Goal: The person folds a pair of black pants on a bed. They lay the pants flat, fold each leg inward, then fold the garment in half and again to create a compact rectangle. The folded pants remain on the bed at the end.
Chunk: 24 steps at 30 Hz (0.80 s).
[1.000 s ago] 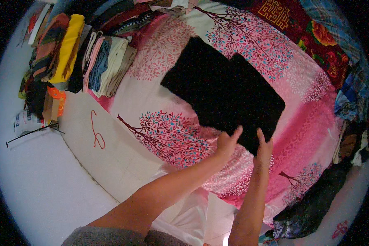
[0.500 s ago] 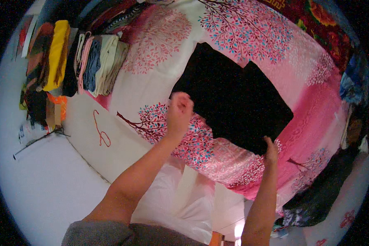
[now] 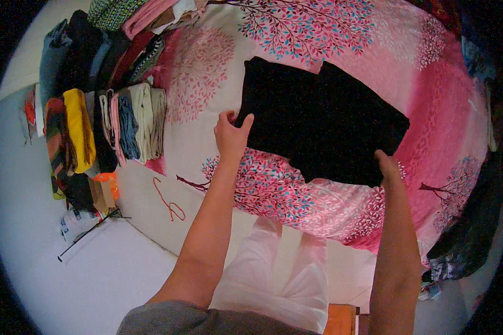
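A black cloth garment (image 3: 318, 120), with a notch in its upper edge, is spread over a pink and white bed sheet (image 3: 207, 120) printed with trees. My left hand (image 3: 233, 134) pinches its left edge, thumb on the near side and fingers curled around the cloth. At the lower right corner, my right hand (image 3: 387, 166) has its thumb on top, while its other fingers are hidden beneath the fabric. The garment's exact kind is hard to make out because the black shows few folds or seams.
Folded clothes stand in a row at the left, among them a yellow one (image 3: 79, 131) and a blue one (image 3: 129, 127). An orange cord (image 3: 170, 202) lies near the bed's left side. Dark clothing (image 3: 469, 240) hangs over the right edge, and a thin black rod (image 3: 86, 237) is at lower left.
My left hand has gone from a blurred, closed shape to a clear pinch on the garment's left edge. My right hand stays at the lower right corner. The view has shifted.
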Tool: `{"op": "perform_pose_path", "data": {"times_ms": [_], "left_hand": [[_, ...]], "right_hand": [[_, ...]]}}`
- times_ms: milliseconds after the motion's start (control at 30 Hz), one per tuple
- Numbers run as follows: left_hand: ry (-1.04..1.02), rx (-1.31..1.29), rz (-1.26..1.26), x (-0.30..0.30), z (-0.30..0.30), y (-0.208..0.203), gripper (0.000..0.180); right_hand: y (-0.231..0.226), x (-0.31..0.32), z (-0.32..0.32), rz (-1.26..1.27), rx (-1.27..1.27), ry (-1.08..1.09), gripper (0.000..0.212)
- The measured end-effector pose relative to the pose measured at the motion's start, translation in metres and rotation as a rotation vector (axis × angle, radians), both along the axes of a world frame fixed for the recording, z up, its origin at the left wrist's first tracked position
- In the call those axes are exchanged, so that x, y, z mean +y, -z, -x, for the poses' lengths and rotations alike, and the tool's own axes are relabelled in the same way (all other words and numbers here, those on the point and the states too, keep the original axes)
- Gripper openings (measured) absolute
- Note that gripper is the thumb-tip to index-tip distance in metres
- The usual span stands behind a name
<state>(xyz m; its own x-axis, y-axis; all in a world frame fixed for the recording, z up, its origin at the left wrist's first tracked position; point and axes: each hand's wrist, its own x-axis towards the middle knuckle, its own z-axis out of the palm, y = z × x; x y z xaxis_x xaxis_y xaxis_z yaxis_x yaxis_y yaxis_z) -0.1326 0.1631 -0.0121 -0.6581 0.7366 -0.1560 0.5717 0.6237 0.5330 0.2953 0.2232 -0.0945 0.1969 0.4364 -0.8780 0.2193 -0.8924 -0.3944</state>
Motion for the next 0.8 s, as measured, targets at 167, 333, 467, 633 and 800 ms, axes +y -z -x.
{"op": "perform_pose_path", "data": {"times_ms": [167, 333, 467, 633, 800], "left_hand": [[0.078, 0.027, 0.079, 0.018, -0.006, -0.013, 0.051], [0.177, 0.231, -0.044, 0.02, -0.018, -0.014, 0.044], [0.099, 0.168, 0.097, 0.019, -0.021, -0.023, 0.038], [0.141, 0.236, 0.083, 0.01, -0.02, -0.023, 0.033], [0.128, 0.171, -0.023, -0.001, -0.016, -0.023, 0.03]], "right_hand": [[-0.034, 0.008, 0.022, 0.051, -0.028, 0.055, 0.066], [-0.009, 0.008, 0.008, 0.057, -0.059, 0.025, 0.061], [-0.009, 0.005, 0.015, 0.009, -0.059, 0.073, 0.057], [0.004, 0.006, 0.003, 0.03, -0.082, 0.08, 0.056], [-0.006, 0.004, 0.015, -0.01, -0.06, 0.088, 0.057]]}}
